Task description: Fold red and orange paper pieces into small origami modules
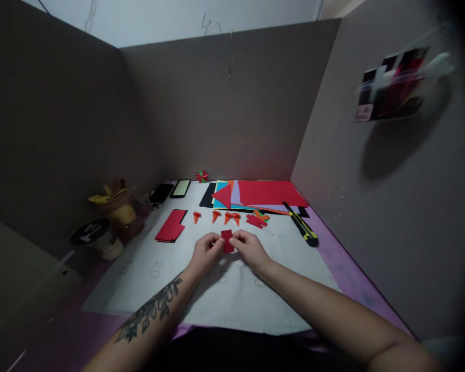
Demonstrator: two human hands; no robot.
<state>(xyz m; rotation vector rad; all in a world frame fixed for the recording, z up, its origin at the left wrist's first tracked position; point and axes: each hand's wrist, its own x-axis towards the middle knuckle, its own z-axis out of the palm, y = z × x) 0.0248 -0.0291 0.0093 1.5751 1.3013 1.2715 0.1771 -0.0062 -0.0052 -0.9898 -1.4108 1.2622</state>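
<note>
A small red paper rectangle (227, 241) is held upright between my two hands over the white sheet (201, 305). My left hand (208, 250) pinches its left edge, and my right hand (250, 248) pinches its right edge. Just beyond my hands lie several folded orange paper pieces (216, 216). Small red strips (256, 221) lie right of these, with green and orange strips (262, 215) behind. To the left of my hands is a larger cut red sheet (171, 225) with black under it.
Large coloured sheets (271, 193) lie at the back, near a red and green paper star (202, 176). A yellow-black cutter (303, 225) is on the right. Two phones (181, 189) (161, 194) and cups (124, 213) stand left. Grey panels (225, 113) enclose the table.
</note>
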